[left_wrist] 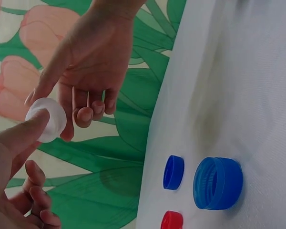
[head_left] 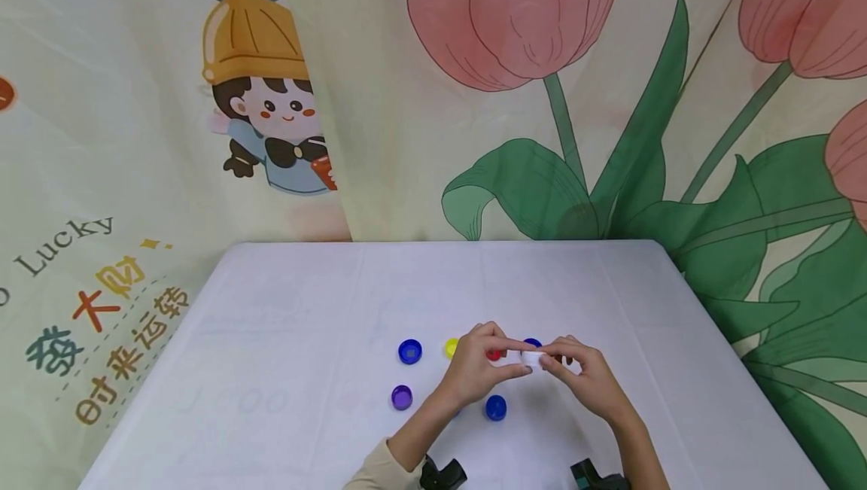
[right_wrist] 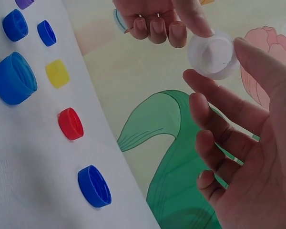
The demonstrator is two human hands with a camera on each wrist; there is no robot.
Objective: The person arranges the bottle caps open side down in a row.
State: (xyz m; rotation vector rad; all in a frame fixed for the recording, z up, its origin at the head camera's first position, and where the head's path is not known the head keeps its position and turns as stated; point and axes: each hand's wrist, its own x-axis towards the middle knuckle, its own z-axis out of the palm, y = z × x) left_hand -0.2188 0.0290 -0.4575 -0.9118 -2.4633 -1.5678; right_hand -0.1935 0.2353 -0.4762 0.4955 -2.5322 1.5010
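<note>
The head view is bright, the wrist views dimmer, with soft shadows on the white table [head_left: 291,309].

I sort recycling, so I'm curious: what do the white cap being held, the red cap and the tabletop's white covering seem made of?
White cap: probably plastic, smooth and milky, seemingly translucent.
Red cap: likely rigid plastic, judging by its even colour and thin rim.
White covering: perhaps matt fabric, given faint creases; coated sheeting is possible.
</note>
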